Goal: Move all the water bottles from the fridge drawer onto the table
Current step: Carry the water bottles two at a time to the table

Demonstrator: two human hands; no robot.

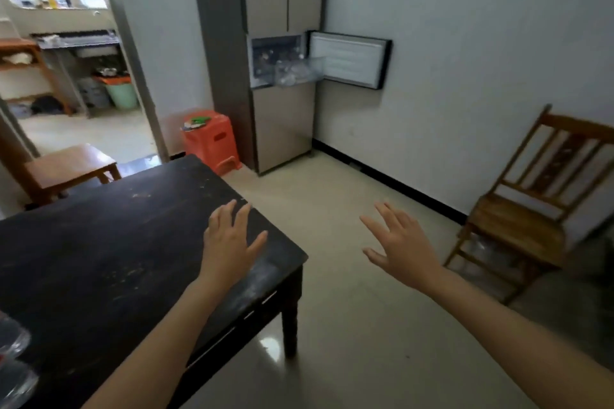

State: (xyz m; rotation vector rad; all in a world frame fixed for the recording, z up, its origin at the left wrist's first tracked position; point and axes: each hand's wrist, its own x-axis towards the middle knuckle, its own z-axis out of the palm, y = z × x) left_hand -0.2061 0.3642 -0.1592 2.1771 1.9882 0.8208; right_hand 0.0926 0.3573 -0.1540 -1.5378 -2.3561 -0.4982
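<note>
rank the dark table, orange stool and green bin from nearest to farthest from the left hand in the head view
1. Dark table, directly under the left hand.
2. Orange stool, ahead on the floor, beside the fridge.
3. Green bin, far left, in the room beyond the doorway.

White walls [465, 93] — wooden chair [518, 226], orange stool [211, 139]

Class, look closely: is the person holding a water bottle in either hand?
No, the left hand and the right hand are both spread open and hold nothing.
</note>
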